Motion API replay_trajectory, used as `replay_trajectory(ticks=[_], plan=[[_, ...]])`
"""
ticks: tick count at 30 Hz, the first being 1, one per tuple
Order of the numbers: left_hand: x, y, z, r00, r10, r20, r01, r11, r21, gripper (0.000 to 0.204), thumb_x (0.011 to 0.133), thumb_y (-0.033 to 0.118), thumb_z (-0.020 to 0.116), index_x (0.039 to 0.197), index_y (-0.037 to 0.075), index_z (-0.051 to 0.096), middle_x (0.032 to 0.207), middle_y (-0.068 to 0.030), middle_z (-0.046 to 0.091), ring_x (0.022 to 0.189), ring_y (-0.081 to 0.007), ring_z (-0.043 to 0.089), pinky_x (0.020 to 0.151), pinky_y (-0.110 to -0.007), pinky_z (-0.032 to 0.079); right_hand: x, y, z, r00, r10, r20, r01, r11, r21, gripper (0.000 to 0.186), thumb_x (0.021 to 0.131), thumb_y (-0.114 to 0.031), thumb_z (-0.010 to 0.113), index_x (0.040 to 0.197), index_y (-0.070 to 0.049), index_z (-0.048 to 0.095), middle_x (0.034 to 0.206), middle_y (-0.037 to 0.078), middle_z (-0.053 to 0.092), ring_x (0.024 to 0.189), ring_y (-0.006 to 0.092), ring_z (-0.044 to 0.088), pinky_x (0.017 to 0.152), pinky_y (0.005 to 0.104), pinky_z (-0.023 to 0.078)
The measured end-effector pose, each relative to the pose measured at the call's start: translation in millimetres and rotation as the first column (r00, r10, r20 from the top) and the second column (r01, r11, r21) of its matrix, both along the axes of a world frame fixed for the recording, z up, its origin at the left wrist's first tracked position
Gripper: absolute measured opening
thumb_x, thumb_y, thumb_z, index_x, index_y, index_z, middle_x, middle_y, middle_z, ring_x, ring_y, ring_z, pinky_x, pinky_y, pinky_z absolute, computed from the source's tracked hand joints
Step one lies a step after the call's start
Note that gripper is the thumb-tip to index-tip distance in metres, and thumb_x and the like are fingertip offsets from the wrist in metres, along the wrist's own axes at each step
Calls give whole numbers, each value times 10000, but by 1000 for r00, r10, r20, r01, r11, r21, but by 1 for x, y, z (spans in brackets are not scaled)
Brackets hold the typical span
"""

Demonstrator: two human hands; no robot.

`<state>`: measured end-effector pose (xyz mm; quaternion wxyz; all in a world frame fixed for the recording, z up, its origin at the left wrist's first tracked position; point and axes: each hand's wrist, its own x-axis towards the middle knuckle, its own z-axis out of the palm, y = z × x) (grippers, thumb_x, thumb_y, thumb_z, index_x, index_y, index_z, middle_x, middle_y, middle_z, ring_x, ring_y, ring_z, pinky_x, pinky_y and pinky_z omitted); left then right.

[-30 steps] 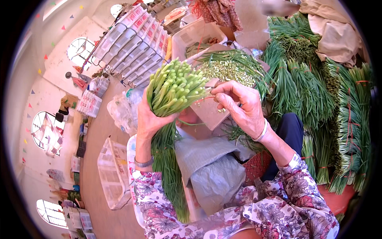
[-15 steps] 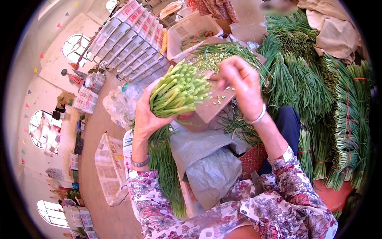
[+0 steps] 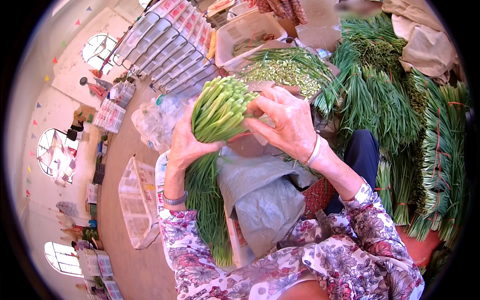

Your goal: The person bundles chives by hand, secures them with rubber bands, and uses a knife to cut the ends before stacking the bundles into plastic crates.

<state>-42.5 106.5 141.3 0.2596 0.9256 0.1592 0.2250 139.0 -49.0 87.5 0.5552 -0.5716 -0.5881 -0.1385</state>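
Observation:
My left hand [image 3: 182,142] is wrapped round a thick bunch of green chives [image 3: 222,107], its pale cut ends tilted up and away from me. More long chives [image 3: 207,210] lie below that wrist, over a light crate. My right hand [image 3: 287,122] is closed in a pinch against the right side of the bunch, near the cut ends. A thin reddish strand shows just under those fingers, but what they grip is hidden. Beyond the hands, a heap of chopped stem ends [image 3: 285,71] lies with loose green leaves on a board.
Tied chive bundles [image 3: 380,102] are piled on the right. Grey plastic sheeting [image 3: 265,197] lies before me. Stacked white crates [image 3: 167,42] stand far left, with clear plastic bags [image 3: 157,122] nearby. A pale bin [image 3: 245,37] stands at the back, another crate [image 3: 137,200] on the left floor.
My right hand has come down and left from above the board to the side of the bunch. My left hand still holds the bunch, now more upright.

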Motion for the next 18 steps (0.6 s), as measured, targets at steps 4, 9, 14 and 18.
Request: replay_trajectory(ticks=[4, 9, 14, 18], plan=[[-4, -7, 1, 1000, 11, -14, -12, 995, -102, 915, 567, 115, 842, 1374, 12, 424, 1270, -102, 581, 1160, -186, 556, 1019, -334, 425, 0, 9, -1, 994, 70, -79, -66, 996, 56, 151, 769, -167, 706, 814, -54, 616, 761, 93, 568, 760, 266, 600, 671, 375, 489], [-26, 6, -11, 1000, 11, 29, 0, 939, -344, 966, 555, 95, 872, 1393, 12, 399, 1309, -94, 548, 1203, -191, 518, 1059, -344, 385, 40, -7, 16, 959, 28, -283, 27, 982, 186, 87, 821, -94, 684, 820, -15, 647, 716, 45, 589, 629, 125, 560, 582, 271, 459], [-52, 10, -11, 996, 70, 53, -43, 915, -402, 981, 558, 79, 886, 1398, 9, 384, 1329, -103, 529, 1217, -195, 505, 1063, -347, 379, 108, -43, 5, 874, 33, -484, 133, 943, 305, 81, 873, -159, 693, 907, -87, 705, 789, -45, 618, 684, 65, 545, 619, 200, 440], [-81, 27, -20, 987, 162, 3, -155, 952, -263, 982, 554, 74, 887, 1393, 4, 382, 1327, -109, 532, 1217, -198, 505, 1053, -344, 392, 205, -104, -2, 676, -93, -731, 492, 795, 355, 260, 923, -254, 636, 1109, -81, 693, 878, -35, 625, 770, 43, 526, 705, 203, 429]])
